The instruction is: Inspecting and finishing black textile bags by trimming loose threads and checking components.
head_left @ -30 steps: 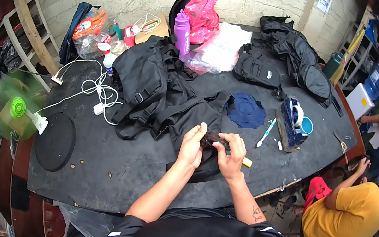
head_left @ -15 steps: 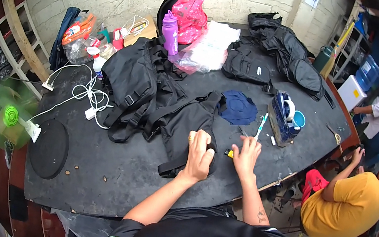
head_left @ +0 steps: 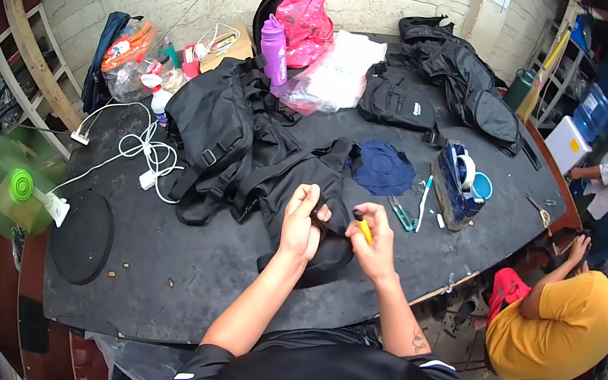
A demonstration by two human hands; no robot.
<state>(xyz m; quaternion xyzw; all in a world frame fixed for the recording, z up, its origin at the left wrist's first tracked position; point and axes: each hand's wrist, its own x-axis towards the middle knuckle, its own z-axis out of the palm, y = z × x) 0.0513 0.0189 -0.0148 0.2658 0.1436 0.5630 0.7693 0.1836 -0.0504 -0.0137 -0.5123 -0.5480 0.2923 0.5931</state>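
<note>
My left hand is closed on a black strap end, part of the black bag whose cloth spreads under it. Between the fingers of my right hand is a yellow lighter with a black top, tilted toward the left hand a short gap away. Just beyond lie a pair of green-handled thread snips, a white-and-teal toothbrush-like stick and a round dark blue cloth.
A blue tape holder stands right of the snips. On the left are a tangled white cord, a green fan and a black disc. At the back stands a purple bottle. A person in yellow sits at the right.
My right hand has picked up the lighter from the table and moved left, uncovering the snips. My left hand has turned and risen slightly, bringing up the strap end.
</note>
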